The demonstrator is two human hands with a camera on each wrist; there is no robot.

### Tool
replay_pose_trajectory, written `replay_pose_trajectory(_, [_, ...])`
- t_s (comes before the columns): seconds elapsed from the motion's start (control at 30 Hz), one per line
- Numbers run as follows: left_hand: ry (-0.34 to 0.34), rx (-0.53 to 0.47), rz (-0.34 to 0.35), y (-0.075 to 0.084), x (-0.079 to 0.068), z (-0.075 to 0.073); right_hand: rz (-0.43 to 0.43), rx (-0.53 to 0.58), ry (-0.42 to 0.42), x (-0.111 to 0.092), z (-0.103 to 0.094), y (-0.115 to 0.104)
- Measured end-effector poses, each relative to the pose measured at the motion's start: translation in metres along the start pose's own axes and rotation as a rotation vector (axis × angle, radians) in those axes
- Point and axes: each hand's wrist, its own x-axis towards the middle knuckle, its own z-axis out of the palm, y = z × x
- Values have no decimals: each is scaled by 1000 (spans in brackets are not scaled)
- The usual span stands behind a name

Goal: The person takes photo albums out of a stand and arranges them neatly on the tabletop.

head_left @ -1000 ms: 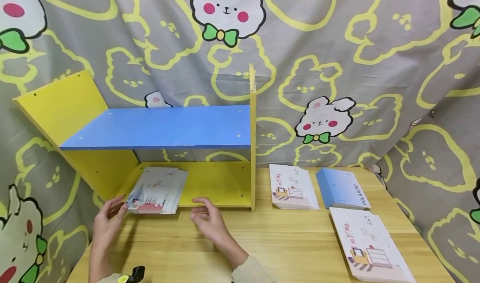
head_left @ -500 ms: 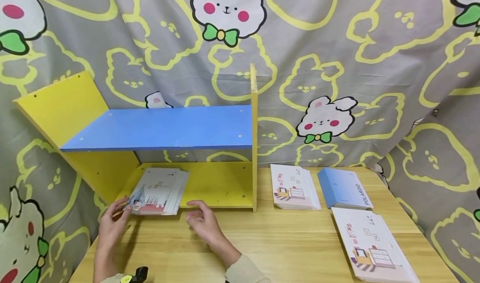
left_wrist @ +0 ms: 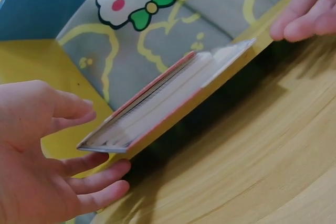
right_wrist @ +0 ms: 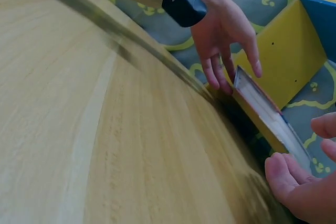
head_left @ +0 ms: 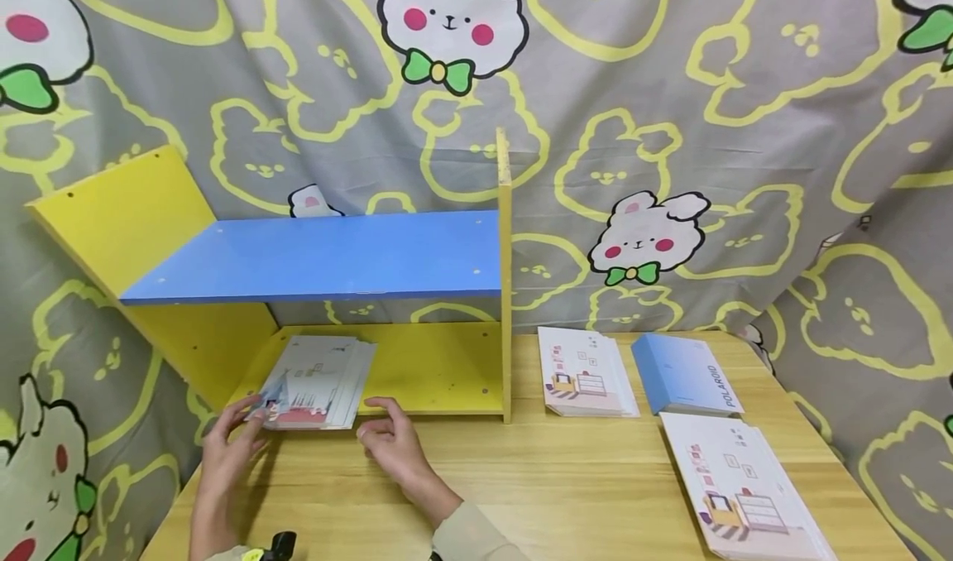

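A book [head_left: 308, 383] with a pale illustrated cover lies flat on the lower yellow shelf [head_left: 439, 371], its front edge at the shelf's front. Pages show between its covers [left_wrist: 157, 103] in the left wrist view. My left hand [head_left: 227, 453] is at the book's front left corner, fingertips right at the edge and thumb raised above it. Off the book's right side, my right hand [head_left: 398, 453] is held with relaxed fingers and nothing in them. Both hands appear at opposite ends of the book in the right wrist view.
A blue board [head_left: 328, 255] forms the upper shelf, between a slanted yellow side [head_left: 126, 213] and an upright right side panel [head_left: 505, 296]. On the wooden table [head_left: 462, 486] to the right lie two pale books [head_left: 588, 371] and a blue POLAROID book [head_left: 685, 371]. A patterned curtain hangs behind.
My right hand has moved left, closer to the book, and my left hand has shifted slightly right at its corner. The book stays on the lower shelf.
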Motion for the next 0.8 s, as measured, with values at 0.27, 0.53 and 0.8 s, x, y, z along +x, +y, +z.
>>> replay_pose_trajectory(0.27, [-5, -142, -47, -5, 5, 2, 22, 15, 20, 4, 3, 6])
replay_pose_trajectory(0.53, [-22, -220, -52, -5, 6, 4, 45, 63, 26, 8, 12, 13])
replay_pose_trajectory(0.8, [-5, -198, -70, -3, 8, 10, 43, 67, 39, 12, 19, 18])
